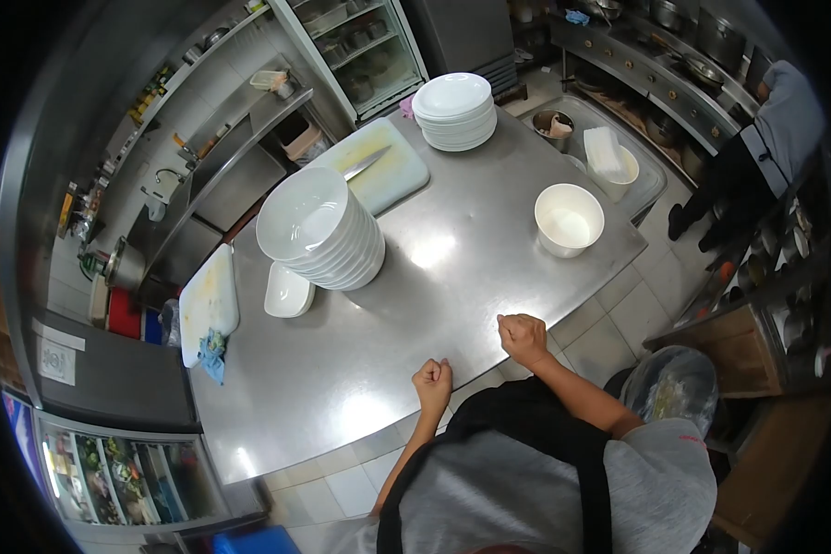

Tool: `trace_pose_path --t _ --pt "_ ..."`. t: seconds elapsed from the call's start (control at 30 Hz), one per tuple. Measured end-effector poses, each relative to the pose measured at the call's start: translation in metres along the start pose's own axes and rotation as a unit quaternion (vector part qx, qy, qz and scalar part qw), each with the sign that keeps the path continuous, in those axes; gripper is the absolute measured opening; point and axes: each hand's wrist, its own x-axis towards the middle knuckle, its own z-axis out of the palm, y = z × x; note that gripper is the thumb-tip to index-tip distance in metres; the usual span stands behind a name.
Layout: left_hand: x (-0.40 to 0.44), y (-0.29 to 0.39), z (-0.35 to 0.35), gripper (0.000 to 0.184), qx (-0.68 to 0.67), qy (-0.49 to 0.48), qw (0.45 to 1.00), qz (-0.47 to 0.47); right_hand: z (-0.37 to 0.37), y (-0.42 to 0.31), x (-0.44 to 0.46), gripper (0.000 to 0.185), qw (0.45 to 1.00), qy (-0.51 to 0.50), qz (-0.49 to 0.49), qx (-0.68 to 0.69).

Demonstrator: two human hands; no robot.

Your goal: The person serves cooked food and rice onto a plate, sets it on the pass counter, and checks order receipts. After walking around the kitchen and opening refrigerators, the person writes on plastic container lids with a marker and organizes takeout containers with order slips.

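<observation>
My left hand [432,383] is curled into a fist at the near edge of the steel table [452,305]. Further right, my right hand [523,339] is also a closed fist, over the same edge. Nothing shows sticking out of either one. Beyond my right hand stands a white round tub [569,222], open at the top. A tall stack of white bowls [321,231] rises left of the table's middle, with a smaller white dish [289,291] beside its base. At the far end is a stack of white plates [454,111].
A knife [367,162] lies on a white cutting board [388,180]; a second board [209,300] with a blue cloth [212,355] is at the left edge. A person [757,148] stands by the stove at right. A bin [674,392] is behind my right arm.
</observation>
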Motion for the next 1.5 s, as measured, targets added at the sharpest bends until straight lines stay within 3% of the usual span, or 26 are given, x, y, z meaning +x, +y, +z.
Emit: trace_pose_path --t 0.37,0.43,0.57,0.63,0.83,0.97,1.5 --pt "-0.003 0.008 0.006 0.041 0.051 0.019 0.997 0.062 0.001 0.001 -0.004 0.02 0.998 -0.035 0.039 -0.024" --pt "-0.003 0.008 0.005 0.04 0.043 0.022 0.997 0.059 0.004 0.0 -0.005 0.01 0.994 -0.01 0.106 -0.017" --pt "-0.005 0.012 0.007 0.04 0.068 0.027 0.994 0.078 0.0 0.001 -0.001 0.005 0.997 -0.021 0.07 -0.028" --pt "-0.005 0.013 0.008 0.039 0.068 0.026 0.995 0.073 -0.004 0.002 -0.002 0.003 0.996 -0.083 0.017 -0.034" --pt "-0.004 0.009 0.007 0.04 0.085 0.028 0.992 0.084 0.002 -0.003 0.0 0.009 0.996 0.002 0.085 0.01" --pt "-0.005 0.014 0.008 0.04 0.077 0.024 0.994 0.077 -0.002 -0.003 0.001 0.009 0.998 -0.048 0.049 -0.006" --pt "-0.005 0.01 0.007 0.042 0.096 0.019 0.991 0.088 -0.002 -0.007 0.006 0.007 0.999 -0.004 0.038 -0.005"
